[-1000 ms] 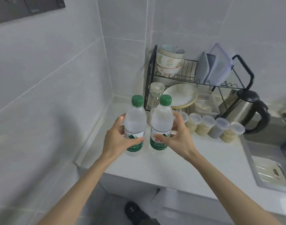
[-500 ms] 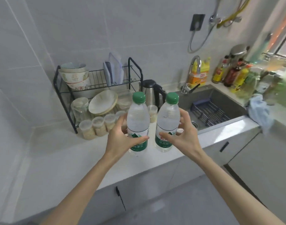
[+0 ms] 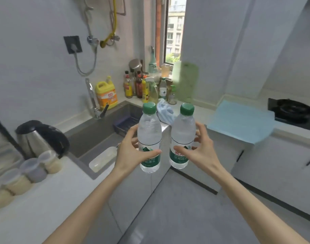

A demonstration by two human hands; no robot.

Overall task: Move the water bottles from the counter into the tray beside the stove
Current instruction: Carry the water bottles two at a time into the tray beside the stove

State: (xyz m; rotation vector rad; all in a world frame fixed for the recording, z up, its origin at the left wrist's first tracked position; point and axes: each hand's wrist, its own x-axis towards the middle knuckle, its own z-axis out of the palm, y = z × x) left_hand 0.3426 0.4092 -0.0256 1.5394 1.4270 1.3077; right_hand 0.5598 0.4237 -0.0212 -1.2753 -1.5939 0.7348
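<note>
I hold two clear water bottles with green caps and green labels, upright in the air over the floor in front of the counter corner. My left hand (image 3: 133,152) grips the left bottle (image 3: 149,136) around its label. My right hand (image 3: 198,152) grips the right bottle (image 3: 182,134) the same way. The two bottles are a small gap apart. A flat light-blue tray (image 3: 238,124) lies on the counter at the right, just left of the black stove (image 3: 293,110).
A sink (image 3: 98,134) with a tap sits at the left, an electric kettle (image 3: 40,138) and several lidded jars beside it. Sauce bottles and a yellow detergent jug (image 3: 106,95) crowd the back corner. A blue cloth (image 3: 164,111) lies behind the bottles. Grey floor lies below.
Both bottles were lifted off the counter by the dish rack and carried right. My view swung right past the sink, so the tray and stove came into sight.
</note>
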